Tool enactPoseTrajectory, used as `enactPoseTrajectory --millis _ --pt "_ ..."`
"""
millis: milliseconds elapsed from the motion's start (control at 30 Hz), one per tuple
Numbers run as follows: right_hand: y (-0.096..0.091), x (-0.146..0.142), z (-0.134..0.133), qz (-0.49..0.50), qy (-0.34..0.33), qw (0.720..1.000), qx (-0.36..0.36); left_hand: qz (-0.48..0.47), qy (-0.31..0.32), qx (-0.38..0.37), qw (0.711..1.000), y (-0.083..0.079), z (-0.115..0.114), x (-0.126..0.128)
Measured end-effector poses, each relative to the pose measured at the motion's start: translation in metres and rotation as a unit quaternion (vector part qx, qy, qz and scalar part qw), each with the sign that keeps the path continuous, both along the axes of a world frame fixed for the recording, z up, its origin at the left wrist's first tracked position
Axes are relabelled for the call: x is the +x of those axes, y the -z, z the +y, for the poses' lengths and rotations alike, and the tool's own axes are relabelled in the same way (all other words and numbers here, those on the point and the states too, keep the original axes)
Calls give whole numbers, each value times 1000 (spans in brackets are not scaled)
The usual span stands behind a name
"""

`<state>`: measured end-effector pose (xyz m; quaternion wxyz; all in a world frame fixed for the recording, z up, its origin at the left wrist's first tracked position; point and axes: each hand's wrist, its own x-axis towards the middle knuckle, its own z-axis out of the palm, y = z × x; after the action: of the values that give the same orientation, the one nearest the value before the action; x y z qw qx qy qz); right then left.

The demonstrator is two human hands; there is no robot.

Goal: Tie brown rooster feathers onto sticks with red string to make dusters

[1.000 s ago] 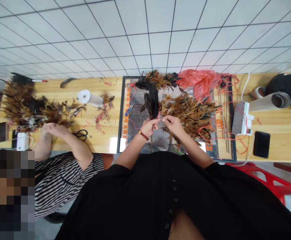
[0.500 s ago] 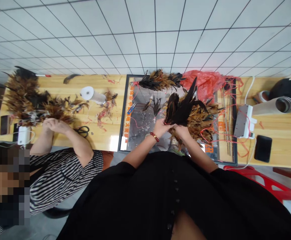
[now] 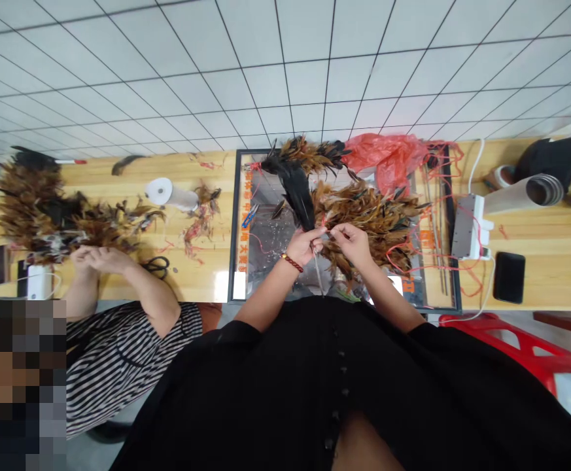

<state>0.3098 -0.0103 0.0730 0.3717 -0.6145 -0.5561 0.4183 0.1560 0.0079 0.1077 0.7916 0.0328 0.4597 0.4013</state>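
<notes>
My left hand (image 3: 305, 243) is closed around the base of a bunch of dark feathers (image 3: 295, 190) that points away from me, with a thin stick (image 3: 317, 275) hanging down below the grip. My right hand (image 3: 351, 239) pinches at the same spot, close against the left, and a red thread (image 3: 331, 230) runs between them. Just behind my right hand lies a heap of brown feathers (image 3: 368, 212). Both hands hover over a dark framed board (image 3: 273, 229) on the wooden table (image 3: 550, 261).
A person in a striped top works at the left, hands (image 3: 93, 256) at another feather pile (image 3: 44, 209). Scissors (image 3: 157, 265), a white spool (image 3: 167, 193), a red plastic bag (image 3: 388, 157), a white box (image 3: 469, 227), a black phone (image 3: 509, 277) and a paper roll (image 3: 525, 193) lie on the table.
The dark feather bunch swung right over the brown heap half a second ago and is now back left, pointing away. My hands have stayed together at its base.
</notes>
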Motion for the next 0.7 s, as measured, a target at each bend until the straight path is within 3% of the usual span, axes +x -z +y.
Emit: enactPoseTrajectory --millis 100,267,467,567,700 --pt "-1 -2 4 -15 0 1000 -6 44 18 17 999 0 5 -4" --pt "-1 -5 5 -12 4 999 -33 38 81 -1 996 1 11 -16" --pt "3 -8 9 12 -83 996 -38 118 65 27 990 9 4 -19" --pt "-2 -9 8 -9 -86 996 -5 98 65 24 993 12 1 -21" --pt "-17 -11 0 -110 -49 986 115 39 91 6 995 11 2 -27"
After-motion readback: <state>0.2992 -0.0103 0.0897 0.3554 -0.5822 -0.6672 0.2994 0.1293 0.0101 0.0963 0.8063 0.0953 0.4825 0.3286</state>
